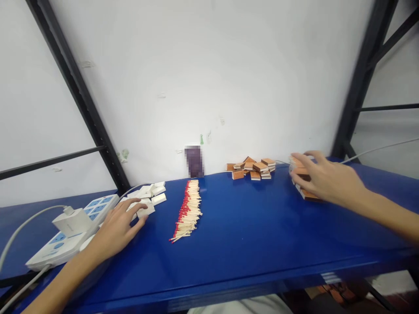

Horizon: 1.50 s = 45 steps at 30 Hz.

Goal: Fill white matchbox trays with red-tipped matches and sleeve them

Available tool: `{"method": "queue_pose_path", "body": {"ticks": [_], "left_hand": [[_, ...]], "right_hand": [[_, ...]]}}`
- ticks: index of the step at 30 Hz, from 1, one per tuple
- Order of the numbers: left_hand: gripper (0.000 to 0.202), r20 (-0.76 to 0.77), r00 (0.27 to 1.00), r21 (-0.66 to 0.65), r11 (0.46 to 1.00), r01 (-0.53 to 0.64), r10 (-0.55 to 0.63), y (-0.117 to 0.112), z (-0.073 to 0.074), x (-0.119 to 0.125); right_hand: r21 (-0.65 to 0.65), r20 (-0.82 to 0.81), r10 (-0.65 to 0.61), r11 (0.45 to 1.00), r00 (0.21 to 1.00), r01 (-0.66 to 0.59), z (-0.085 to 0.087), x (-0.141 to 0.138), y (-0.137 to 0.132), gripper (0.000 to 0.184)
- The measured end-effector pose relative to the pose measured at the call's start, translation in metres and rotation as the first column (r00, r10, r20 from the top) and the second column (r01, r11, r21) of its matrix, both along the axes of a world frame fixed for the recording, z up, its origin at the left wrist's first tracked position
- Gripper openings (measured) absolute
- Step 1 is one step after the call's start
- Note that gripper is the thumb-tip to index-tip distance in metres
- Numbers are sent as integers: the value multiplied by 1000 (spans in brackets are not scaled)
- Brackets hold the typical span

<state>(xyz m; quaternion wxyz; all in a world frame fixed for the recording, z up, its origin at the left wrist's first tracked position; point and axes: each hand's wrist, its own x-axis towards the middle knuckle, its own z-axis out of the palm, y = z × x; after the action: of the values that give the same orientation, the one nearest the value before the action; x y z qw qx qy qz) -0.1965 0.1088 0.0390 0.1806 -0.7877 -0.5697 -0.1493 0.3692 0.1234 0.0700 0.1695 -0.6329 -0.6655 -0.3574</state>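
On the left, my left hand (122, 224) lies over a pile of small white matchbox trays (159, 199), its fingers spread and curved down at the nearest pieces. My right hand (322, 176) reaches a stack of brown-and-white matchboxes (309, 196) at the right. Its thumb and fingers are bent around an upper box, and the hand hides part of the stack. Between the hands, a long row of matches (190, 209) with red heads lies on the blue tabletop (248, 235).
Near the wall, more matchboxes (255, 167) form a loose heap. A blurred purple item (194, 161) leans at the back. A white power strip (55, 252) with a plugged-in charger (73, 221) and cables borders the left. Black metal posts (78, 91) stand at both sides.
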Motion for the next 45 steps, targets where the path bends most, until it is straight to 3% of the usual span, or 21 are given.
{"method": "queue_pose_path", "body": {"ticks": [5,8,10,16,20,22,24,26,28,30,34,37,42,45], "left_hand": [[43,-195,980,38,999,-28,35,34,15,27],[42,-234,972,58,998,-17,30,51,14,36],[39,-251,968,56,998,-6,20,58,10,38],[28,-264,963,57,996,63,-45,61,-2,37],[28,-234,967,86,988,125,-102,59,0,37],[29,-206,972,112,984,137,-111,54,7,37],[29,-171,979,143,980,140,-115,43,16,40],[27,-93,982,191,965,178,-163,26,24,47],[21,-12,965,223,940,257,-261,3,28,59],[14,13,938,238,912,334,-347,-22,28,76],[7,4,873,263,842,470,-488,-69,20,116],[8,101,820,270,809,522,-563,-90,11,140],[10,116,789,204,792,576,-603,-93,-8,160],[12,53,806,179,800,573,-589,-86,-16,165]], "right_hand": [[-45,119,111,993,987,-106,7,-38,25,49],[-128,118,119,986,986,-104,4,-47,44,48],[-207,127,190,965,974,-161,-1,-45,53,47],[-537,103,304,819,947,-204,-22,-23,55,36],[-626,-8,367,723,930,-291,-18,-17,45,33],[-579,-81,337,750,938,-319,-5,-12,40,38],[-451,-176,232,845,957,-288,13,-2,35,47],[-345,-254,54,928,966,-142,30,12,32,54],[-379,-232,-175,922,957,77,41,26,31,60],[-441,-189,-295,878,937,187,44,37,32,63],[-497,-174,-308,847,935,187,36,43,38,57],[-503,-177,-306,845,935,181,29,38,42,58],[-460,-175,-311,865,934,201,19,36,45,68],[-340,-170,-243,924,955,175,21,44,40,72]]}}
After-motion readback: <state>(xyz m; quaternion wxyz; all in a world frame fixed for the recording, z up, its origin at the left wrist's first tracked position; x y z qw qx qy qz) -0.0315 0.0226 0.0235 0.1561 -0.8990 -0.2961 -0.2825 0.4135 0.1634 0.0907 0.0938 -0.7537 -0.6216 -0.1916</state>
